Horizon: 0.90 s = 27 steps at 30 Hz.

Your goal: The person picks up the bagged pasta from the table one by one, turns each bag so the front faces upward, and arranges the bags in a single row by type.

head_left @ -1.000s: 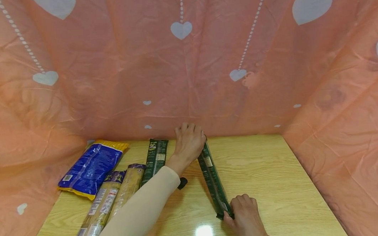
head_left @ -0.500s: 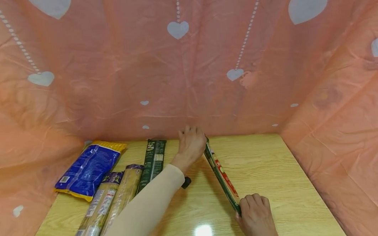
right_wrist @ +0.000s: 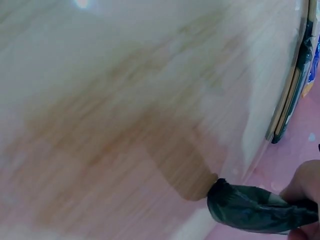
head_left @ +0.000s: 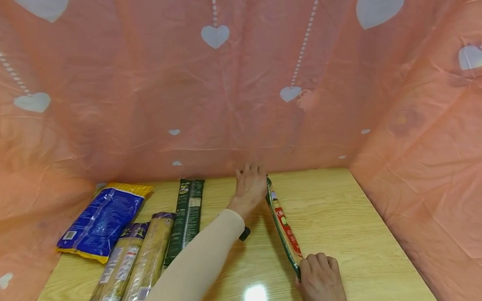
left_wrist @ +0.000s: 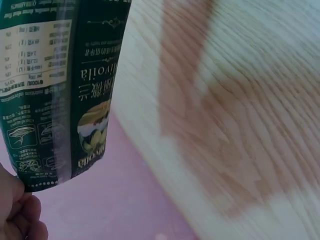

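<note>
A slim dark green spaghetti pack [head_left: 287, 230] with a red front label stands tilted on its edge above the wooden table. My left hand [head_left: 250, 188] pinches its far end. In the left wrist view, my left fingers [left_wrist: 20, 215] hold a bottom corner of the pack [left_wrist: 55, 95], its printed back showing. My right hand [head_left: 321, 278] grips the near end. The right wrist view shows the dark green end of the pack [right_wrist: 250, 207] at my right fingers [right_wrist: 304, 185]. A similar green pack [head_left: 188, 208] lies flat, left of my left hand.
Two clear packs of long pasta with purple ends, one [head_left: 151, 250] beside the other [head_left: 116, 275], lie on the left of the wooden table [head_left: 360, 235]. Behind them is a blue and yellow bag [head_left: 105, 216]. A pink heart-patterned sheet [head_left: 238, 100] encloses the back and sides.
The held spaghetti pack has turned from its printed back to show its red front label. My right hand moved right, then slightly back. The head view has shifted a little to the right.
</note>
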Available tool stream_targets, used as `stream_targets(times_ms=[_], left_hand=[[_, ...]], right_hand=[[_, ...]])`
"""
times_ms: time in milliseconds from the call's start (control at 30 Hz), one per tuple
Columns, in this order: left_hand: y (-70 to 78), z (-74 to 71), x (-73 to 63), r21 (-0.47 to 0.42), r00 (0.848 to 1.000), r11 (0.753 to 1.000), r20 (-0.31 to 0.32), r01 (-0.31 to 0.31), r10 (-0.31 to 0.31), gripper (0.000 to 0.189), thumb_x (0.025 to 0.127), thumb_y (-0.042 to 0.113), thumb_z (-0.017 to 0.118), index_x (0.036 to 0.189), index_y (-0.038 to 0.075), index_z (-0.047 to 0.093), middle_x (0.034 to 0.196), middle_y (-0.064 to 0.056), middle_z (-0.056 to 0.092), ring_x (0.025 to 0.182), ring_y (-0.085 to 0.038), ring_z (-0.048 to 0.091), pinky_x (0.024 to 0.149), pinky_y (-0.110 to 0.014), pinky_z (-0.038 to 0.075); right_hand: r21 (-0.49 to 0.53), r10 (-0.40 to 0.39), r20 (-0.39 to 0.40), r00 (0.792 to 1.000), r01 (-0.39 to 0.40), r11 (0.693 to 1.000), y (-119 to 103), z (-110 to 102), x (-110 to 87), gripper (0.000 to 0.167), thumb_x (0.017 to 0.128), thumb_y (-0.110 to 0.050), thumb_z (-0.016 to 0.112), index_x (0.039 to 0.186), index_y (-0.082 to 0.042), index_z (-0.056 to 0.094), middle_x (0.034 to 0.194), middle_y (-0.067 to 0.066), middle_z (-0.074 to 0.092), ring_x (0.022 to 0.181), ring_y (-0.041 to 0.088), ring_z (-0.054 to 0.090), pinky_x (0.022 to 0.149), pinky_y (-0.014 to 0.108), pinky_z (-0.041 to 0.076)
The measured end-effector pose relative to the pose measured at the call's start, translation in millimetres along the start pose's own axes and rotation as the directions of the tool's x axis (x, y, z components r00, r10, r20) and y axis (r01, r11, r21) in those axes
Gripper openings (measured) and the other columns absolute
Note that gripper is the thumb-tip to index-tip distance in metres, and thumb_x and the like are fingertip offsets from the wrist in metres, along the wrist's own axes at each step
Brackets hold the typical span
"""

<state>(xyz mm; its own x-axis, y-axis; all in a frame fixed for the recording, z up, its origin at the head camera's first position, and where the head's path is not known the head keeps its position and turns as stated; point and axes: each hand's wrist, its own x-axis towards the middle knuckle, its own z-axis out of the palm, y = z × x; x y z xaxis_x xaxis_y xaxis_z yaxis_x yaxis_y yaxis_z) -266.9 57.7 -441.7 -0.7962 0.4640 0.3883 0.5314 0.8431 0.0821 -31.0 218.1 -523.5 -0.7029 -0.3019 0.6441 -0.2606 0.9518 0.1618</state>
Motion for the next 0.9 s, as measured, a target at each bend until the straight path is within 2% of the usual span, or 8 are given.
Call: stream_targets(times_ms=[133, 233, 367, 567, 633, 767, 900], left_hand=[[-2.0, 3.7, -2.5, 0.015, 1.0, 1.0, -0.021, -0.013, 0.013, 0.014, 0.107, 0.006, 0.053, 0.106, 0.005, 0.067, 0.102, -0.013, 0.063, 0.099, -0.033, 0.053, 0.092, -0.06, 0.049], [-3.5, 9.1, -3.6, 0.079, 0.997, 0.995, -0.047, -0.063, 0.067, 0.015, 0.109, 0.008, 0.052, 0.11, 0.005, 0.066, 0.099, -0.011, 0.063, 0.094, -0.03, 0.052, 0.089, -0.053, 0.049], [-7.3, 13.8, -4.0, 0.144, 0.991, 0.983, -0.059, -0.112, 0.121, 0.015, 0.11, 0.01, 0.05, 0.111, 0.006, 0.065, 0.094, -0.007, 0.059, 0.088, -0.025, 0.047, 0.082, -0.044, 0.044], [-22.0, 20.9, -9.0, 0.121, 0.996, 0.989, 0.032, -0.086, 0.083, 0.018, 0.11, 0.007, 0.048, 0.115, 0.005, 0.065, 0.105, -0.01, 0.064, 0.098, -0.029, 0.051, 0.089, -0.049, 0.044], [-27.8, 25.6, -12.5, 0.124, 0.997, 0.99, 0.032, -0.073, 0.07, 0.018, 0.11, 0.007, 0.049, 0.115, 0.004, 0.066, 0.109, -0.012, 0.066, 0.103, -0.032, 0.053, 0.09, -0.051, 0.044], [-35.7, 30.4, -17.3, 0.121, 0.997, 0.992, 0.069, -0.042, 0.034, 0.02, 0.111, 0.008, 0.048, 0.118, 0.004, 0.066, 0.114, -0.014, 0.066, 0.108, -0.035, 0.054, 0.091, -0.053, 0.043], [-40.1, 31.6, -19.0, 0.114, 0.991, 0.993, 0.137, -0.019, 0.003, 0.022, 0.112, 0.008, 0.047, 0.122, 0.004, 0.066, 0.119, -0.015, 0.065, 0.116, -0.036, 0.052, 0.097, -0.057, 0.042]], right_hand=[[-0.006, -0.007, 0.06, 0.998, 0.008, 1.0, -4.7, -0.8, 1.0, 0.044, 0.061, -0.028, 0.086, 0.074, -0.01, 0.048, 0.072, 0.003, 0.048, 0.075, 0.027, 0.054, 0.074, 0.045, 0.046], [-0.002, -0.009, 0.07, 0.998, 0.009, 1.0, -9.7, 0.3, 1.6, 0.053, 0.054, -0.031, 0.094, 0.073, -0.01, 0.049, 0.073, 0.004, 0.05, 0.076, 0.027, 0.054, 0.075, 0.046, 0.046], [0.005, -0.029, 0.048, 0.998, 0.028, 1.0, -16.7, 3.9, 2.7, 0.052, 0.053, -0.033, 0.093, 0.071, -0.01, 0.05, 0.072, 0.005, 0.053, 0.075, 0.026, 0.054, 0.074, 0.047, 0.047], [0.038, -0.035, 0.131, 0.991, 0.03, 0.999, -24.0, 3.9, 6.2, 0.047, 0.059, -0.034, 0.093, 0.074, -0.01, 0.055, 0.074, 0.005, 0.056, 0.078, 0.025, 0.056, 0.077, 0.045, 0.046], [0.047, -0.038, 0.142, 0.989, 0.032, 0.998, -25.6, 4.5, 6.9, 0.046, 0.061, -0.035, 0.093, 0.075, -0.01, 0.056, 0.075, 0.005, 0.057, 0.079, 0.025, 0.056, 0.078, 0.045, 0.046], [0.058, -0.054, 0.135, 0.989, 0.046, 0.997, -27.2, 7.2, 7.6, 0.046, 0.063, -0.036, 0.091, 0.077, -0.01, 0.056, 0.077, 0.005, 0.058, 0.08, 0.025, 0.056, 0.078, 0.044, 0.046], [0.063, -0.075, 0.108, 0.991, 0.068, 0.996, -28.1, 10.1, 8.1, 0.047, 0.061, -0.036, 0.091, 0.077, -0.011, 0.054, 0.077, 0.005, 0.057, 0.08, 0.025, 0.055, 0.077, 0.044, 0.046]])
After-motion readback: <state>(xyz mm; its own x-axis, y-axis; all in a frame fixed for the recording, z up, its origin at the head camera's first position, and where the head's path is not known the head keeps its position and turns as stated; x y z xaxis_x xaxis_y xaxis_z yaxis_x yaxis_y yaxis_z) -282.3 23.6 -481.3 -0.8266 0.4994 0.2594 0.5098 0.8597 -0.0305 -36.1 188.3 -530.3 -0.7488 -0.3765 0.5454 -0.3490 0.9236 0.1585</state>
